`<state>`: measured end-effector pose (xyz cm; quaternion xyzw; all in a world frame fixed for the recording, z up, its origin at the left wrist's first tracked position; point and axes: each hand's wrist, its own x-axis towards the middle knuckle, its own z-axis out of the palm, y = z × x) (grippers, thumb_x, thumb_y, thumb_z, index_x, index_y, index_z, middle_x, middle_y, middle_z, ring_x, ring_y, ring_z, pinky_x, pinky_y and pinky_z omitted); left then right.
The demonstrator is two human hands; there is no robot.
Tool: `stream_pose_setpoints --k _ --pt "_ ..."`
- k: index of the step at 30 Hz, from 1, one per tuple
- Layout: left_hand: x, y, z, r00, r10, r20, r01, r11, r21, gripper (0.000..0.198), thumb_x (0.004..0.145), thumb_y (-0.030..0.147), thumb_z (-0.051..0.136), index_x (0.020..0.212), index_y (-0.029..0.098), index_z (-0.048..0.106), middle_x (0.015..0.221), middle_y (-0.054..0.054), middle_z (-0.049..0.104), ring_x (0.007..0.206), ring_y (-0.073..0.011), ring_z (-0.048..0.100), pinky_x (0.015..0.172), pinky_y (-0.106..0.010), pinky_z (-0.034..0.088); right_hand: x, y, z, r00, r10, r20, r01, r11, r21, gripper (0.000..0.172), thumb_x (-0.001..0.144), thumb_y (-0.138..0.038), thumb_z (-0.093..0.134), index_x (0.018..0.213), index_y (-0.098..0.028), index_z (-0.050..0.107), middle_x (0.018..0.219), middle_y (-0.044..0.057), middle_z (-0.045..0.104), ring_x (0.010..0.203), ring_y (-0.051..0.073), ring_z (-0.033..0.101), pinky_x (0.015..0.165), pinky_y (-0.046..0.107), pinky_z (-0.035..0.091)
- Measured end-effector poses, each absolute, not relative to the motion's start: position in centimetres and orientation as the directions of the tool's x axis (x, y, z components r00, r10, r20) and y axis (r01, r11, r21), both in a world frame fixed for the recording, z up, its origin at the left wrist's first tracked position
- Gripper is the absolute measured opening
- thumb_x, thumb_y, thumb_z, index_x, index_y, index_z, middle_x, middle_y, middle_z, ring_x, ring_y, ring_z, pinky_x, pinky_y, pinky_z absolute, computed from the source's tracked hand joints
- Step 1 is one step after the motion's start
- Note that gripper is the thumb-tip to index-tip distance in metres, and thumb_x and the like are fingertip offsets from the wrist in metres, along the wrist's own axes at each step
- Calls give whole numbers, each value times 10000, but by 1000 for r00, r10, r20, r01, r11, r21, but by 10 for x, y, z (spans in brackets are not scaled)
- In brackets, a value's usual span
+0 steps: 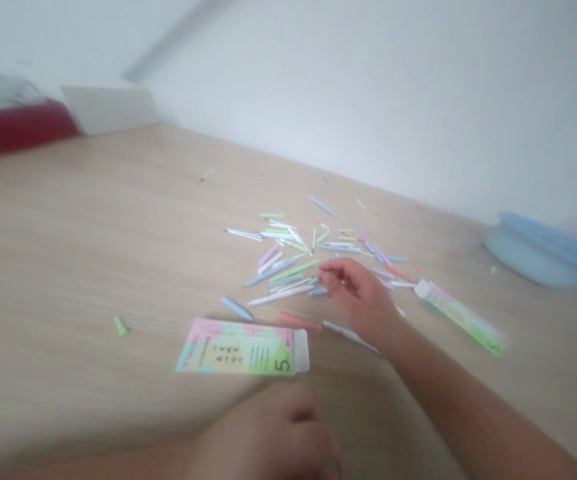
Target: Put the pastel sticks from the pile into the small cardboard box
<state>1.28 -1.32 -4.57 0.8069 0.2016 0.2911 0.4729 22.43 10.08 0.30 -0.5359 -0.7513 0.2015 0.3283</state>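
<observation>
Green pen (295,270) at the tips of the right hand (351,290), other pens (281,295) around it.
That hand curls, its grip unclear; the left hand (283,430) is too blurred to tell. A white pen (344,331) lies just beside the right hand, where a low sweep could roll it away; beyond the left hand sits a box (243,350).
</observation>
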Motion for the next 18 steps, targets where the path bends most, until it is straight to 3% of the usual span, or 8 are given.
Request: stream_pose_setpoints --k 3,6,10,14,18 --pt "18 -6 -59 808 499 311 45 -580 813 182 907 304 751 796 224 631 846 19 609 702 -107 551 577 -217 391 204 166 -11 -237 928 288 728 366 -579 269 1000 -284 585 1239 -209 683 1260 101 739 1137 257 703 1041 447 544" --pt "18 -6 -62 822 502 269 155 -652 743 140 934 326 723 900 218 641 946 0 646 783 -120 583 625 -229 402 182 222 -29 -274 925 264 769 376 -517 357 974 -211 612 1322 -154 664 1425 168 657 1369 302 580 1210 499 389" --pt "18 -8 -64 829 495 261 246 -742 624 187 947 392 709 888 230 637 915 11 626 722 -115 537 560 -249 355 155 262 -49 -340 915 217 790 404 -462 386 1014 -269 619 1381 -147 634 1466 175 628 1408 327 550 1206 590 366" --pt "21 -7 -71 849 458 264 279 -812 513 226 956 412 705 848 233 619 851 25 582 695 -122 512 530 -280 336 147 252 -58 -513 832 211 727 551 -408 397 1031 -280 569 1410 -186 646 1534 137 593 1466 255 496 1268 463 319" --pt "21 -5 -73 850 460 257 280 -808 518 195 956 377 695 845 240 612 828 34 570 652 -121 480 501 -288 301 164 225 -55 -615 768 179 675 630 -385 397 1009 -215 539 1376 -170 686 1512 123 622 1440 219 533 1260 402 346"
